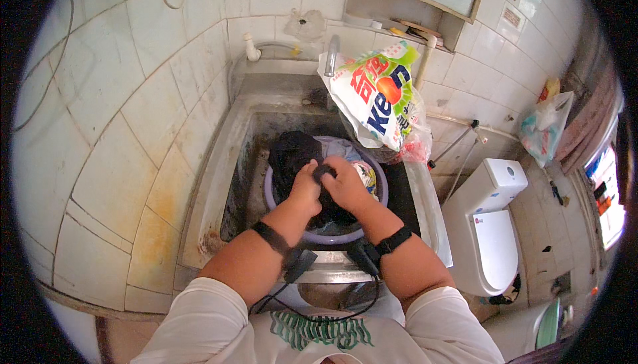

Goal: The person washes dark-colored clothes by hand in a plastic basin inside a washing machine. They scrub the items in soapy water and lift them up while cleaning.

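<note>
Dark cloth (290,149) partly behind left hand (305,190)

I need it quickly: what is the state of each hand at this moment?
Left hand: closed, holding dark cloth.
Right hand: closed, also holding dark cloth.

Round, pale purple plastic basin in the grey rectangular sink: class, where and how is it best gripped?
Grip the basin by the left and right of its rim, probably from above: the sink walls surround it, hindering a low approach, and black cloth bulges inside, while the curved rim shows on both sides.
</note>
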Motion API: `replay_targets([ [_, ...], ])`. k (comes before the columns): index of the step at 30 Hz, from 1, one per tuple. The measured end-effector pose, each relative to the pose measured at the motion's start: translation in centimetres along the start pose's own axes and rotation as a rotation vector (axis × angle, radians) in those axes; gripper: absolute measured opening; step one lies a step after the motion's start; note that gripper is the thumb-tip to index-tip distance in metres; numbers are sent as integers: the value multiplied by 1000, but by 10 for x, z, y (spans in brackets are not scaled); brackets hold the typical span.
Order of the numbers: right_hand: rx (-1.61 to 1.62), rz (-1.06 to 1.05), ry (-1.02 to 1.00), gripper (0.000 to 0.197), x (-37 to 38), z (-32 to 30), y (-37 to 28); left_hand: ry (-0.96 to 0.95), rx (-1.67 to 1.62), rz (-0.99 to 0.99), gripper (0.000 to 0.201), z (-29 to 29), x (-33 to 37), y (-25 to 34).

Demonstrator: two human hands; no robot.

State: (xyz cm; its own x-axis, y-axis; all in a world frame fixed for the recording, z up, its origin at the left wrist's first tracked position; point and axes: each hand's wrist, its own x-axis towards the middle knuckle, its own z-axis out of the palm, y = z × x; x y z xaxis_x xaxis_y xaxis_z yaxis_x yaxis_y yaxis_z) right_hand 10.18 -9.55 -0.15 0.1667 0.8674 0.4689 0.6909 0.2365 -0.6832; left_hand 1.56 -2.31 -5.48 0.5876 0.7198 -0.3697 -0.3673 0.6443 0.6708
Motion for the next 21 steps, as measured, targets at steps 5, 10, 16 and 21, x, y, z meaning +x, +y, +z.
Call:
replay_targets([
  [5, 24, 87, -68, 26, 0, -2, -7, -11, -118, -148, 36, 12, -20, 5],
  [10, -41, 193, 92, 26, 4, -2, 29, 67, 305, 191, 36, 36, -40, 12],
  [16, -70, 105, -51, 24, -2, -9, 0, -1, 108, 87, 34, 22, -25, 9],
  [21, -49, -245, -39, 23, -8, -6, -27, -422, -151, -64, 39, -24, 5, -3],
])
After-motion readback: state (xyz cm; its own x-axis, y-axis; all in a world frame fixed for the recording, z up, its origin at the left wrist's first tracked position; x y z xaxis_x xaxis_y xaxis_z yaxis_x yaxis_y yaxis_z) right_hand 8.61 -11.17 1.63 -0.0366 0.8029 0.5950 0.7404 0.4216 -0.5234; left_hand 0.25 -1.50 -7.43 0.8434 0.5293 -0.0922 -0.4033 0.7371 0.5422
